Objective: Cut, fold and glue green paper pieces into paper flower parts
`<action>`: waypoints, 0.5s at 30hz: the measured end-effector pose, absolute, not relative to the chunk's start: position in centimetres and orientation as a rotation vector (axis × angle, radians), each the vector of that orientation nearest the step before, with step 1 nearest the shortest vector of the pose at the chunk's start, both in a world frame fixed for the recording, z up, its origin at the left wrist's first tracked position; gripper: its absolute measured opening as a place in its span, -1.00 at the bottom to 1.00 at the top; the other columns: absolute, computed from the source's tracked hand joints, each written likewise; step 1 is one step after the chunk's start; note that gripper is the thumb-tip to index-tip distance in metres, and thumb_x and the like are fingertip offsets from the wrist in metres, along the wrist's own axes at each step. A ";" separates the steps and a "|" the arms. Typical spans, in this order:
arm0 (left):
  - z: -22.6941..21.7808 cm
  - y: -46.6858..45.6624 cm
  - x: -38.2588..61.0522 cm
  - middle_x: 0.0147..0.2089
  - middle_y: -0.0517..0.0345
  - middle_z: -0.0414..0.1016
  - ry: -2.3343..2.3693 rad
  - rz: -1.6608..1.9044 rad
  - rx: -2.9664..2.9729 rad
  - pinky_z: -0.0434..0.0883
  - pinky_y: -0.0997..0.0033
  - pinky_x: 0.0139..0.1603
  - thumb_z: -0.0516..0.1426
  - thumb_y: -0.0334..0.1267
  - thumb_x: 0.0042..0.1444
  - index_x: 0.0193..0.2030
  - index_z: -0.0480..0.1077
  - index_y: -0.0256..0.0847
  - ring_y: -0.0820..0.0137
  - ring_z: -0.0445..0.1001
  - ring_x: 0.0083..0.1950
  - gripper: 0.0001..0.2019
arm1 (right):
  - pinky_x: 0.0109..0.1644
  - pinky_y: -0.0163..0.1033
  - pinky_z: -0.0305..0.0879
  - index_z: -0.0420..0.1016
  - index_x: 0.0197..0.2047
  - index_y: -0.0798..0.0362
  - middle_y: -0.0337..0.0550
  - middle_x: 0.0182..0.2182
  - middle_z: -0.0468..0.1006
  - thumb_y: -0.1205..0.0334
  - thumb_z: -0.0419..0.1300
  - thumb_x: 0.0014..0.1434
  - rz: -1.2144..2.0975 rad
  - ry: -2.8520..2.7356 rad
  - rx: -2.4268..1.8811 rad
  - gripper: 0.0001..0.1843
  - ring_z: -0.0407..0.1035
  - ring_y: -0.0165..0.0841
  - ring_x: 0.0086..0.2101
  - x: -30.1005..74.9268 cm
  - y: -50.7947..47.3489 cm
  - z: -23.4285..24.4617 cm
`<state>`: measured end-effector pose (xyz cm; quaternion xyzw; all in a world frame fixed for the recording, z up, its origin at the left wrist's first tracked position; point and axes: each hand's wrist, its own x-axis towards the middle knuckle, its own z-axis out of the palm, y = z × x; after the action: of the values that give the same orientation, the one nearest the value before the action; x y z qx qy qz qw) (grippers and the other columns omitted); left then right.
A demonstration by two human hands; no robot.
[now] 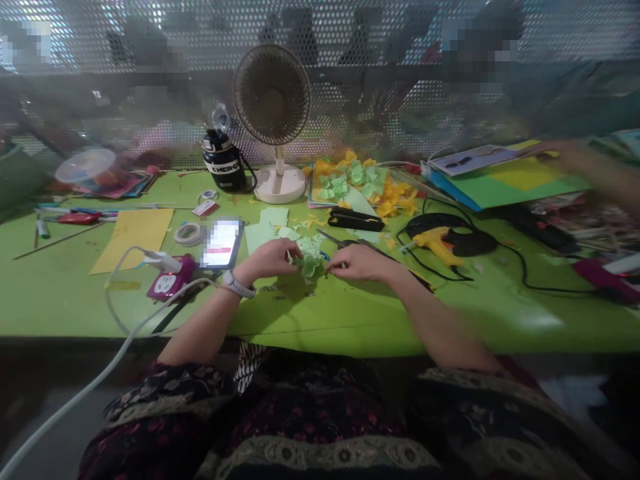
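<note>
Patterned sleeves [165, 400] frame hands [270, 260] [361, 261] pinching an upturned green paper flower [309, 265].

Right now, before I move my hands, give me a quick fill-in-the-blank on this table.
The left hand wears a white ____ on its wrist.
The right hand reaches a ____ paper rosette.
To the right of that hand, a yellow ____ lies beside a looped black cord on the green table.

Missing words: watch; green; hot glue gun.
</note>
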<state>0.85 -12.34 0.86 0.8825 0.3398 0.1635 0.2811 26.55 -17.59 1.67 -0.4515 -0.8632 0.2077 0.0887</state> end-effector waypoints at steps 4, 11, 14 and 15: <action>0.9 -13.4 1.9 -0.31 0.07 0.53 1.072 0.259 2.494 0.33 0.43 -0.38 0.17 -0.38 -0.04 -0.34 0.52 -0.24 0.38 0.43 -0.36 -0.88 | -0.31 -0.26 0.21 0.66 -0.20 0.02 -0.13 -0.28 0.67 0.23 0.18 0.19 0.491 -2.505 -1.439 -0.78 0.46 -0.31 -0.36 25.8 -17.8 1.8; 0.6 -13.6 2.2 -0.31 0.09 0.53 1.013 0.673 2.416 0.37 0.38 -0.27 0.15 -0.35 0.06 -0.34 0.51 -0.22 0.38 0.46 -0.32 -0.90 | -0.29 -0.27 0.16 0.58 -0.13 0.08 -0.09 -0.30 0.62 0.28 0.19 0.18 0.455 -2.280 -1.422 -0.79 0.41 -0.32 -0.35 24.1 -17.9 0.5; 0.6 -13.7 2.3 -0.31 0.06 0.52 0.961 0.911 2.328 0.37 0.40 -0.30 0.17 -0.26 0.11 -0.35 0.51 -0.22 0.37 0.46 -0.29 -0.89 | -0.31 -0.28 0.17 0.56 -0.24 0.10 -0.14 -0.38 0.58 0.27 0.17 0.17 0.595 -2.112 -1.400 -0.85 0.35 -0.38 -0.43 24.1 -17.7 0.2; 0.6 -13.7 2.4 -0.31 0.05 0.52 0.957 0.978 2.283 0.37 0.41 -0.32 0.18 -0.23 0.12 -0.36 0.51 -0.22 0.36 0.46 -0.28 -0.86 | -0.32 -0.28 0.18 0.54 -0.27 0.11 -0.17 -0.41 0.57 0.26 0.17 0.15 0.657 -2.047 -1.384 -0.85 0.33 -0.40 -0.45 24.2 -17.6 0.2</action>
<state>2.40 -13.73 0.58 0.8331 0.3494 0.3569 0.2378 24.16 -17.61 0.19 -0.5183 -0.7666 0.2460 0.2885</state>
